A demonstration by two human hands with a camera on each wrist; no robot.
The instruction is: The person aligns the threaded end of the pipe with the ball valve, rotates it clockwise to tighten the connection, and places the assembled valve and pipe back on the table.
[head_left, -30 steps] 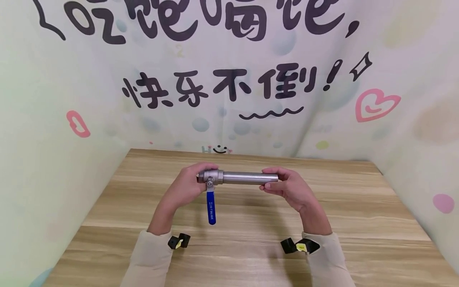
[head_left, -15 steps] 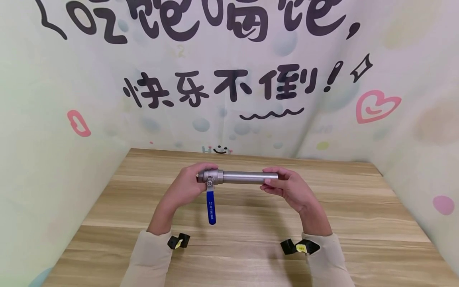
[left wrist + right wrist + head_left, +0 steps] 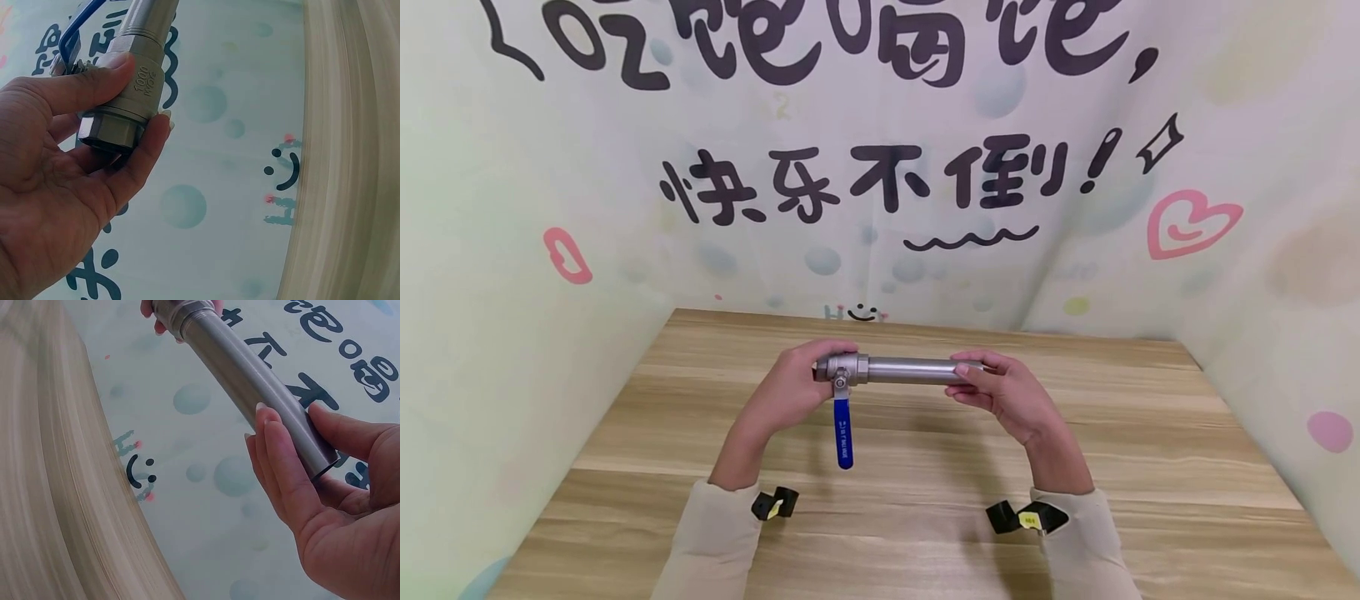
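My left hand grips a metal ball valve by its body, thumb on one side and fingers on the other in the left wrist view. The valve's blue lever handle hangs down toward me. A straight steel pipe joins the valve's right end, and the two lie level in one line above the table. My right hand pinches the pipe's far end between thumb and fingers. In the right wrist view the pipe's open end shows beside the palm. The joint's threads are hidden.
Beneath the hands spreads a wood-grain table. A printed cloth wall with dark lettering stands along its back edge, and pale walls close both sides. A black wrist mount sits on each sleeve.
My right thumb has shifted up across the pipe's end, from near its lower edge. The valve, pipe and left hand stay almost where they were; the view has drifted very slightly.
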